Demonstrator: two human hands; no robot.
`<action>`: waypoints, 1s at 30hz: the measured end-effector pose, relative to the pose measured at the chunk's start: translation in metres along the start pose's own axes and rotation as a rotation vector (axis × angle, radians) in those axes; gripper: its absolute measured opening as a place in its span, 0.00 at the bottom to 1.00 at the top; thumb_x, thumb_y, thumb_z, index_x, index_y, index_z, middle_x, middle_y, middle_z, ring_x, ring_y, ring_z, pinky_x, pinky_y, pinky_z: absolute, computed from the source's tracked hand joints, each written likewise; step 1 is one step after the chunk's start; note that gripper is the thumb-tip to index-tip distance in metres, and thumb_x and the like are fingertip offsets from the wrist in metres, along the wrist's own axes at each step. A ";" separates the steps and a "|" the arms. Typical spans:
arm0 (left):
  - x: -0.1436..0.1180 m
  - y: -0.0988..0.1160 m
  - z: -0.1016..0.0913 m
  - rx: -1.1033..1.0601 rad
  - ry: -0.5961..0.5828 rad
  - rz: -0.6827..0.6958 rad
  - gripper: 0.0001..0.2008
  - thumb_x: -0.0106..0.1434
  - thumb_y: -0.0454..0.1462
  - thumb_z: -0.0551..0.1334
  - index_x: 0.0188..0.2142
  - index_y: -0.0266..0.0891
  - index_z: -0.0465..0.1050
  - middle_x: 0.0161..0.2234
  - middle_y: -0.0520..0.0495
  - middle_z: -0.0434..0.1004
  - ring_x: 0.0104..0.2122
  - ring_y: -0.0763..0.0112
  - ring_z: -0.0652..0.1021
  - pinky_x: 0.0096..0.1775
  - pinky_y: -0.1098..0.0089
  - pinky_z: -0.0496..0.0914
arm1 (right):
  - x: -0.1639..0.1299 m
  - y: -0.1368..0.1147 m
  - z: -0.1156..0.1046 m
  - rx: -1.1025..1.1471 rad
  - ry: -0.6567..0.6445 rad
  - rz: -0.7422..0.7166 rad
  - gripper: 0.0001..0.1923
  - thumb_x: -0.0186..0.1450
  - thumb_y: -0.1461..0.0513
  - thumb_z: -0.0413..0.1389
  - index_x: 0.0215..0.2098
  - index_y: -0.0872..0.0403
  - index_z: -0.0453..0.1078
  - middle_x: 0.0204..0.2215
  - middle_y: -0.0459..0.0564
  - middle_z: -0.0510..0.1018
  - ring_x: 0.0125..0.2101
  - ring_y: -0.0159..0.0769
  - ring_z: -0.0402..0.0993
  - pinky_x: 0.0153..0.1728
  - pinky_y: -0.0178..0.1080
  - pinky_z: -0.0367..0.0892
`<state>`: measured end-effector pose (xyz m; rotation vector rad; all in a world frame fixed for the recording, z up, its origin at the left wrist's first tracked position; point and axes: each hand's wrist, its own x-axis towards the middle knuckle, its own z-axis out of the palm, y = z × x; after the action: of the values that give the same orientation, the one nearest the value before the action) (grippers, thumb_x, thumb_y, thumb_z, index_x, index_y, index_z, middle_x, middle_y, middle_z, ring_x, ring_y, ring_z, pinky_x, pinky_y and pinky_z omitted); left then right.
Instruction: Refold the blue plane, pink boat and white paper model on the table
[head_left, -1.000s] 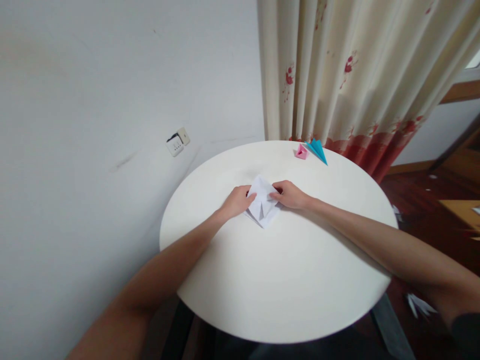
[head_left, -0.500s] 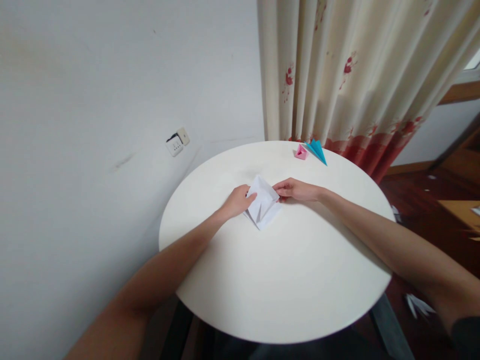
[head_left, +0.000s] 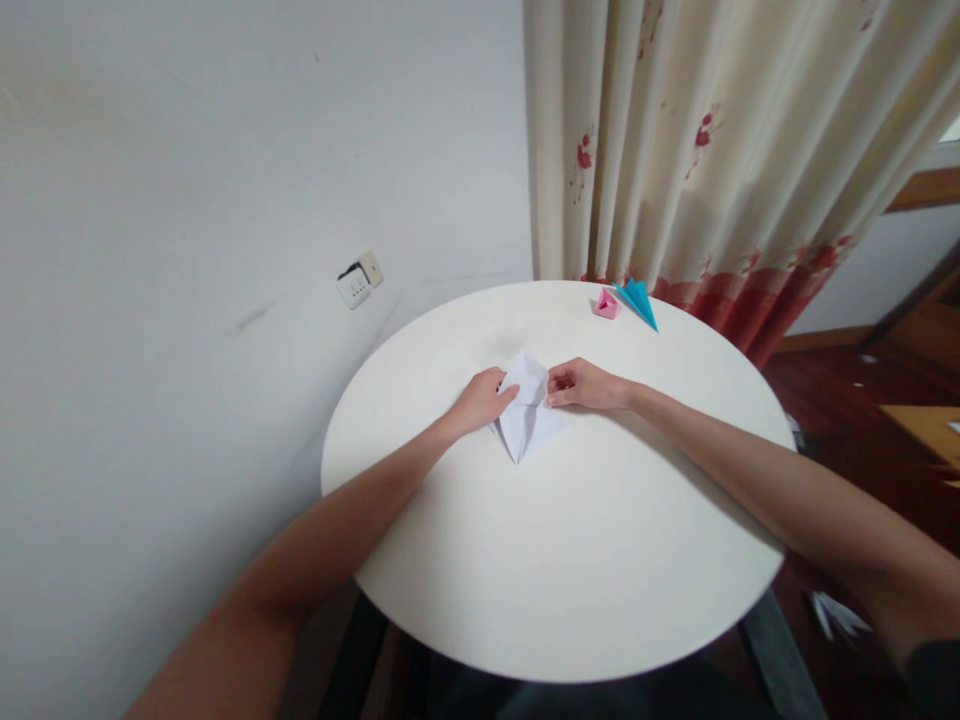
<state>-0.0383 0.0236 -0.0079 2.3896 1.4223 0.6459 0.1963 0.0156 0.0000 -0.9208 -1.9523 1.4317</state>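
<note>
A folded white paper [head_left: 525, 410] is held on the round white worktop [head_left: 570, 560], a little beyond its middle. Its left edge is pinched by the left hand [head_left: 480, 400], and its right flap is gripped between the fingers of the right hand [head_left: 581, 385]. The paper's lower tip is pointed toward the person. Near the far rim, a small pink paper shape [head_left: 605, 303] and a blue paper shape [head_left: 637, 300] are seen just beside each other, in front of a curtain [head_left: 712, 150].

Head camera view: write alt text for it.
Two bare hands, left hand and right hand, hold a partly folded white paper on a round white table. A pink paper piece and a blue one lie at the far edge.
</note>
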 end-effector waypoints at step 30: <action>0.003 0.007 0.003 -0.380 0.210 -0.026 0.14 0.69 0.44 0.52 0.39 0.38 0.72 0.37 0.47 0.77 0.37 0.69 0.75 0.41 0.70 0.67 | 0.015 0.024 0.008 -0.236 0.197 -0.067 0.17 0.52 0.56 0.63 0.21 0.53 0.58 0.19 0.38 0.62 0.23 0.28 0.57 0.25 0.33 0.54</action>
<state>-0.0303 0.0233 -0.0071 2.0517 1.2676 1.0804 0.1863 0.0271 -0.0252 -1.0476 -2.0091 1.0455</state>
